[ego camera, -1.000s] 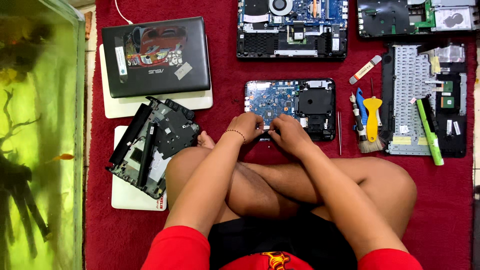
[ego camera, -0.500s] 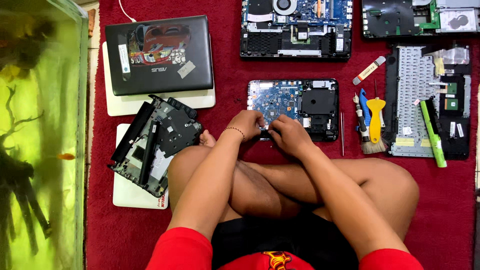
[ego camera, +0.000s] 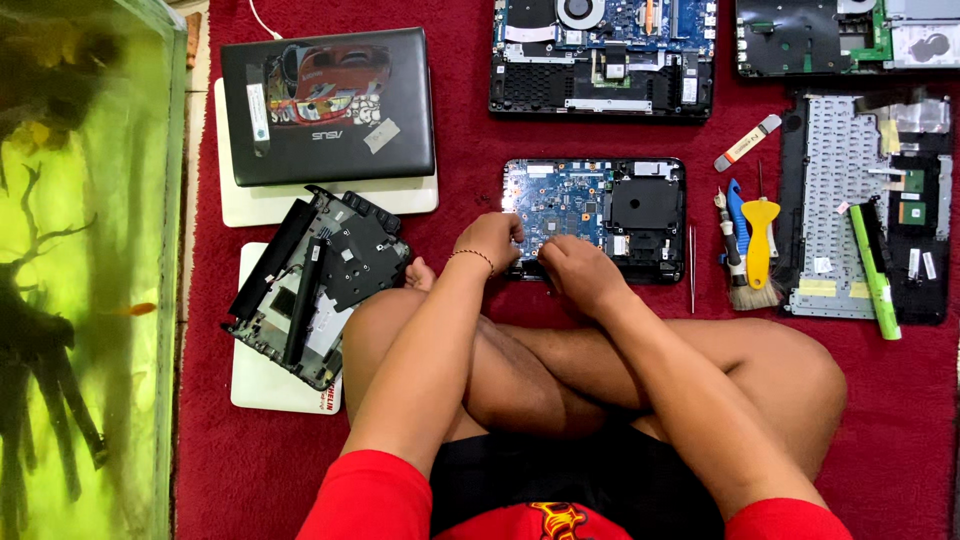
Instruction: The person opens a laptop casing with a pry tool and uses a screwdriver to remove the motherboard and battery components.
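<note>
An opened small laptop base with a blue circuit board lies on the red carpet in front of my crossed legs. My left hand, a bracelet at its wrist, rests on the near left edge of the board with fingers curled. My right hand presses on the near middle of the board, fingers bent down onto it. Whether either hand grips a small part is hidden by the fingers.
A black plastic laptop cover lies left on a white laptop. A closed black laptop sits behind. Two more opened laptops lie at the back. A brush, yellow pry tool, tweezers, a keyboard panel lie right. A fish tank stands left.
Both hands stay on the board's near edge with only slight finger shifts. The view has drifted a little.
</note>
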